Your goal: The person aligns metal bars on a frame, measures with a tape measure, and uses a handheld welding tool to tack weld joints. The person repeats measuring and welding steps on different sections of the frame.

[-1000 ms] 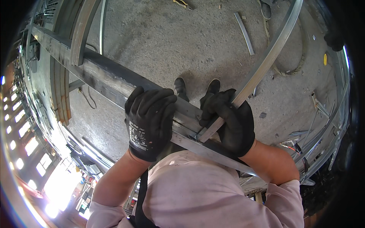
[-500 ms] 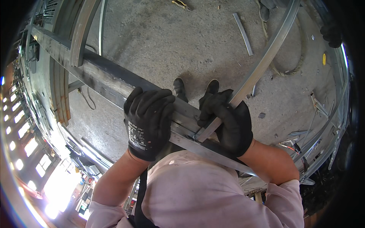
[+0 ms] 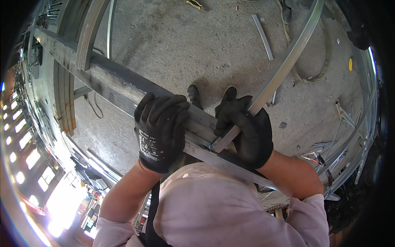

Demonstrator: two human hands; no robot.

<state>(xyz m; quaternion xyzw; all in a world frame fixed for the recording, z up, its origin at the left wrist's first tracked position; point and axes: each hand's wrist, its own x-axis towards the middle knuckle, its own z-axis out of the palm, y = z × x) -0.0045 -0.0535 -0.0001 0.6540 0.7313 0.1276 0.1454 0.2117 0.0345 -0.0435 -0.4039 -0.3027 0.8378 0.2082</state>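
Holds the bar (image 3: 284, 76) in the grip of the right hand (image 3: 256, 135); curls the left hand (image 3: 161, 132) over the beam (image 3: 113, 82), cannot tell how tightly.

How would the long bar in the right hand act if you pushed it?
The long bar probably wouldn't flop: its shiny grey surface looks like metal. Its flat sides suggest it won't roll easily. It might tip, being long and gripped by the right hand near one end.

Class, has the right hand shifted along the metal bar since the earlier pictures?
No: against the beam, the right hand shows no clear shift, still gripping the metal bar near its lower end.
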